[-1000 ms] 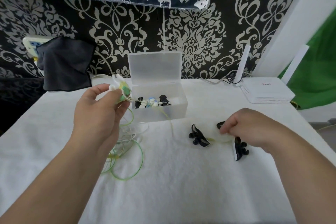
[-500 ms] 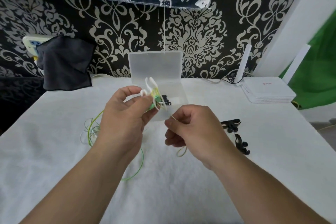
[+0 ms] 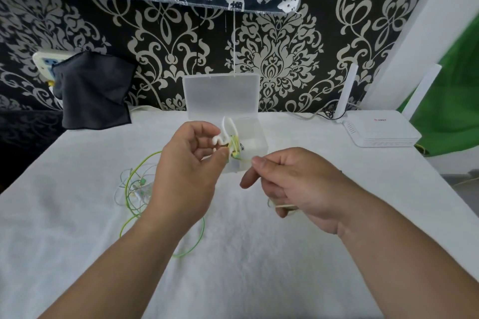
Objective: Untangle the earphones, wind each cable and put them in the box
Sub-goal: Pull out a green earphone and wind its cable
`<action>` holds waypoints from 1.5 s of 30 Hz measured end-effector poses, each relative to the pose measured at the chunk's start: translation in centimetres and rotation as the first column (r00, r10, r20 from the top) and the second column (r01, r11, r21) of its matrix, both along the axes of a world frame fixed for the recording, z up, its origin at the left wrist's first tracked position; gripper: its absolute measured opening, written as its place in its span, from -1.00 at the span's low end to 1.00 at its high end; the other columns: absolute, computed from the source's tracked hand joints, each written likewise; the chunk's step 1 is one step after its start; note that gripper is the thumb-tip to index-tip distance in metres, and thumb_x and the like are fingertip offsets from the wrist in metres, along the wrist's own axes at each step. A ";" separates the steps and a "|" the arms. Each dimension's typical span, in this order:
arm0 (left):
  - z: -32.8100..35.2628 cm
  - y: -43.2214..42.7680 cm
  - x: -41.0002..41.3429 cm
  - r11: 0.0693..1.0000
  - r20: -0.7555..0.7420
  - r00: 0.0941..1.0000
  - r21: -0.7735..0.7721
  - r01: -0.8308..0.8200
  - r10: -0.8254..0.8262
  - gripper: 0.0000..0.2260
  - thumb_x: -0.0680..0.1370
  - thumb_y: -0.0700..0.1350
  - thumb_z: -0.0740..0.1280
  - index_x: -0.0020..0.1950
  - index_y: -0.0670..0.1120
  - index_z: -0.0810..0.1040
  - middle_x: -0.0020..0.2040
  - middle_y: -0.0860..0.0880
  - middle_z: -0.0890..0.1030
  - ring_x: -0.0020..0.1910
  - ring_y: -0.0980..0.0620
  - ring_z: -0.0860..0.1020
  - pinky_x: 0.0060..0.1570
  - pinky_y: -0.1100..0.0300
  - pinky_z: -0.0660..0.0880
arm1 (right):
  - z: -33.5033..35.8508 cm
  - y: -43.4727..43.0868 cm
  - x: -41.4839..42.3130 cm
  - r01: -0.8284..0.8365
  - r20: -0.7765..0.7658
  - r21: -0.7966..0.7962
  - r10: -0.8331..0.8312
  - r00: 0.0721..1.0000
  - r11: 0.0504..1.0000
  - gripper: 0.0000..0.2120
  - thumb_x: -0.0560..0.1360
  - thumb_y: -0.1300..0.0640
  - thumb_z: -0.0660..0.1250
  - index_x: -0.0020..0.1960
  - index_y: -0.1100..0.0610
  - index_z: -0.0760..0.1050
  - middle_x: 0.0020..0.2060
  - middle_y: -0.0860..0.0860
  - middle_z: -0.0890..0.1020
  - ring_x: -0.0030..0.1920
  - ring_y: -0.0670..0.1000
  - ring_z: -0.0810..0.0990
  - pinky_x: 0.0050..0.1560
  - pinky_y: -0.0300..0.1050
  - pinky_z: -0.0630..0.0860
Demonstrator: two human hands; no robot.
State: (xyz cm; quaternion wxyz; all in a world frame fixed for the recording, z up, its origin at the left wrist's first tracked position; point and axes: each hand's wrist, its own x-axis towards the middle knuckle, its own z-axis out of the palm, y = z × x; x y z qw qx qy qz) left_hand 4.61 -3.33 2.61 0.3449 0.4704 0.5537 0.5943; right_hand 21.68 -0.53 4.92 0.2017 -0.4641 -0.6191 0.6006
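My left hand (image 3: pixel 188 171) pinches the white and green earbuds (image 3: pixel 228 138) of an earphone just in front of the clear plastic box (image 3: pixel 255 137), whose lid stands open. My right hand (image 3: pixel 293 184) pinches the thin yellow-green cable (image 3: pixel 246 160) running from the earbuds, and a loop of it shows under the palm. The rest of the green cable (image 3: pixel 134 189) lies tangled with a clear cable on the white cloth, left of my left wrist. The black earphones on the cloth are hidden behind my right hand.
A white router (image 3: pixel 378 131) with upright antennas sits at the back right. A dark cloth (image 3: pixel 93 93) hangs over a wall socket at the back left. The table is covered by a white towel (image 3: pixel 246 267). Green fabric hangs at the far right.
My right hand left the black earphones, came to the middle and took the green cable. My left hand carried the earbuds rightward, dragging the cable loops left of its wrist.
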 end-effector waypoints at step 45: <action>0.7 -1.1 0.8 0.926 0.026 0.928 -0.052 0.373 -0.372 -0.77 0.42 -0.42 0.47 -0.13 -0.09 0.66 -0.19 -0.09 0.70 -0.18 -0.03 0.67 -0.07 0.17 0.60 | 0.8 1.3 1.7 0.272 0.063 0.429 -0.328 0.942 0.861 -0.84 0.54 0.02 0.41 -0.17 0.06 0.64 -0.63 -0.23 0.40 -0.59 -0.21 0.37 -0.43 -0.31 0.25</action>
